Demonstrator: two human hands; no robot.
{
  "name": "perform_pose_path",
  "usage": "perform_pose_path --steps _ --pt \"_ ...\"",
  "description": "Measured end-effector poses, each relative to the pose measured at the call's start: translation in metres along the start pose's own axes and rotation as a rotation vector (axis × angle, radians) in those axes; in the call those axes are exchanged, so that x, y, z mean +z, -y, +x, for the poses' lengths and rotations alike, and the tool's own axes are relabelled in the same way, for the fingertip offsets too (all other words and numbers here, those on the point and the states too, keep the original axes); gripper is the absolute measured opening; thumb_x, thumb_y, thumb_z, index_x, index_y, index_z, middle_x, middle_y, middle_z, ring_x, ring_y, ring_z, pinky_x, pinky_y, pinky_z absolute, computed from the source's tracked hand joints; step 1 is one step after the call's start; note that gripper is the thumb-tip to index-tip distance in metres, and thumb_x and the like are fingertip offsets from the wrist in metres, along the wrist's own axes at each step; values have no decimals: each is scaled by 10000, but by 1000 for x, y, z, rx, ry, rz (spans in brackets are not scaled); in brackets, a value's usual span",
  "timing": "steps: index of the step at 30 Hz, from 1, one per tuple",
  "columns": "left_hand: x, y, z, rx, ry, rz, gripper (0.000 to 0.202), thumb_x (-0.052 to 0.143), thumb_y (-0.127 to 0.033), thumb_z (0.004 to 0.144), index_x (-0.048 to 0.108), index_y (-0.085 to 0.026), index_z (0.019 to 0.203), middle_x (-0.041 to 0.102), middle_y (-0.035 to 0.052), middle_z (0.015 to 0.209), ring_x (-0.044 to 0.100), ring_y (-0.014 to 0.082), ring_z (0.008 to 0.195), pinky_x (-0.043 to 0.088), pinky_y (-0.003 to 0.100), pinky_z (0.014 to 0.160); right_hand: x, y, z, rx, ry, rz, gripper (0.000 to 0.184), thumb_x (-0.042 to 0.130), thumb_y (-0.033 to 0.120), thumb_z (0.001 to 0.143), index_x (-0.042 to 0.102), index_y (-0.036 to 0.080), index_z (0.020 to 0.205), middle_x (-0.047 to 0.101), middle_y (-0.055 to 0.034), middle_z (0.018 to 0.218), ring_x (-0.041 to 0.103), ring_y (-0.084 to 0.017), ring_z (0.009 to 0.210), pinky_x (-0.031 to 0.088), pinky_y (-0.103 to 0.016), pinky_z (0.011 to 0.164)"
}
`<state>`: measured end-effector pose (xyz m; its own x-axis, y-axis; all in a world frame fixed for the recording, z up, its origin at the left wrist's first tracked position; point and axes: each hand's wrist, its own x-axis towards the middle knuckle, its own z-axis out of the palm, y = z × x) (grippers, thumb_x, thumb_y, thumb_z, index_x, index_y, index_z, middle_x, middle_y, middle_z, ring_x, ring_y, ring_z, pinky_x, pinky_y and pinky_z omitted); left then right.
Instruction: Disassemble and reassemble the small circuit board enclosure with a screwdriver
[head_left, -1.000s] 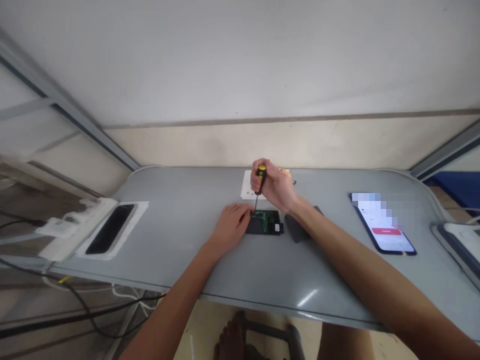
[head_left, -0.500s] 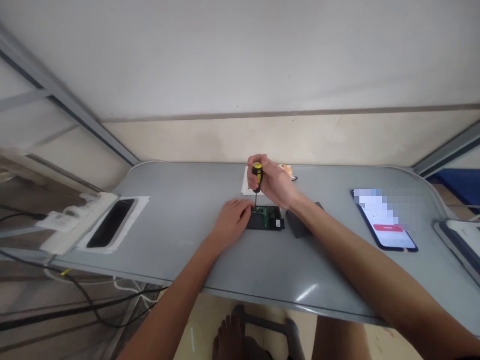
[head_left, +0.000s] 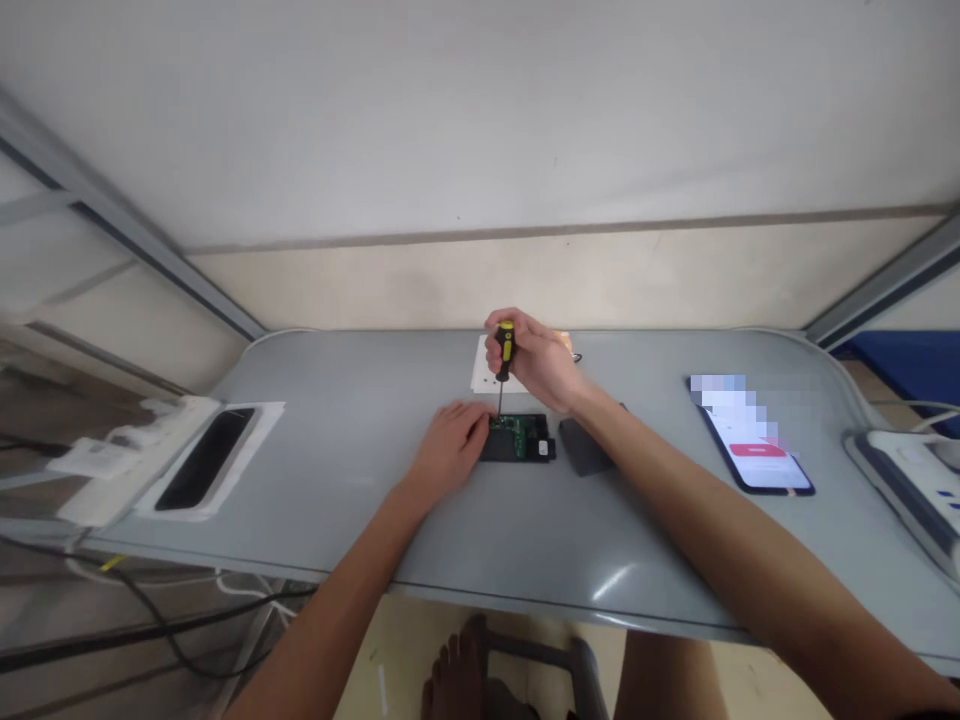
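Black rectangular device (head_left: pixel 514 450) open, green circuit board (head_left: pixel 519 434) exposed, 6 o'clock of right hand (head_left: pixel 534 362) — which grips black-and-yellow screwdriver (head_left: pixel 505 350), tip at board. Left hand (head_left: pixel 451 445) at device's 9, grip unclear — remaining work too.

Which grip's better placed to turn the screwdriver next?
Probably the right grip, holding the screwdriver, shaft down at the circuit board; the left grip sits at the left end of the black device.

No readable text, white patch (head_left: pixel 543 448) on black device (head_left: pixel 504 446) too small to make out, phone screen (head_left: pixel 772 474) partly pixelated
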<state>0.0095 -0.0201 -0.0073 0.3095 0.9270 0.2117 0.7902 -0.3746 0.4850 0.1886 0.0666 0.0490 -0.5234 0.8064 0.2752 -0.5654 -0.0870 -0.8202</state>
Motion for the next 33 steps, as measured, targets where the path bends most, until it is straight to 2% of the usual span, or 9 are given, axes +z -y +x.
perform_pose_path --steps 5,7,11,17,21,23,26,30,33 --pt "0 0 1 -11 8 18 304 364 -275 1058 660 -216 1089 723 53 1012 626 239 973 446 412 915 8 -1 -3 -12 -38 100 234 604 408 986 453 250 902 406 51 661 360 -123 582 299 -256 576" --pt "-1 0 1 -14 16 26 315 353 -279 1060 659 -215 1090 724 57 1008 623 241 972 446 415 918 9 2 -4 -10 -38 47 241 668 343 954 458 248 885 432 42 695 402 -126 624 332 -252 598" --pt "-1 -1 0 -23 12 22 300 363 -267 1050 657 -218 1085 727 58 1012 621 244 979 446 420 930 7 7 -5 1 13 -41 175 592 394 995 570 230 939 534 -22 869 516 -155 793 445 -285 720" --pt "-2 -3 -1 -21 6 34 298 370 -264 1048 661 -217 1089 724 62 1018 616 245 983 455 414 926 11 2 -4 46 -10 76 258 460 493 1035 540 251 989 446 8 749 413 -146 640 389 -276 611" --pt "-2 -4 -1 -26 17 34 288 374 -255 1050 659 -221 1074 727 53 1017 618 242 979 450 413 926 10 2 -5 39 10 102 225 573 441 1004 475 256 920 397 37 697 366 -126 597 328 -252 582" --pt "-3 -4 -1 -30 17 26 283 377 -251 1049 657 -218 1072 726 54 1018 618 242 983 449 415 929 7 6 -5 30 23 69 197 609 368 988 489 242 897 464 18 737 438 -131 649 370 -258 628" --pt "-3 -5 -1 -33 11 12 279 379 -242 1047 656 -211 1066 725 57 1016 617 243 991 449 419 935 5 10 -4 44 32 22 217 567 403 1006 547 217 895 528 -27 811 510 -157 740 429 -294 703" --pt "-2 -4 -1 -44 5 10 282 378 -246 1050 656 -215 1082 725 54 1030 621 240 1004 449 417 939 7 5 -3 62 -51 64 324 479 541 1024 532 236 929 429 9 720 430 -151 652 404 -290 643" --pt "0 -2 -1 -46 15 11 287 369 -255 1057 651 -216 1094 726 54 1042 624 239 1011 440 422 945 7 -1 -3 12 -92 103 278 565 503 995 466 258 906 378 39 676 365 -136 604 356 -265 600"
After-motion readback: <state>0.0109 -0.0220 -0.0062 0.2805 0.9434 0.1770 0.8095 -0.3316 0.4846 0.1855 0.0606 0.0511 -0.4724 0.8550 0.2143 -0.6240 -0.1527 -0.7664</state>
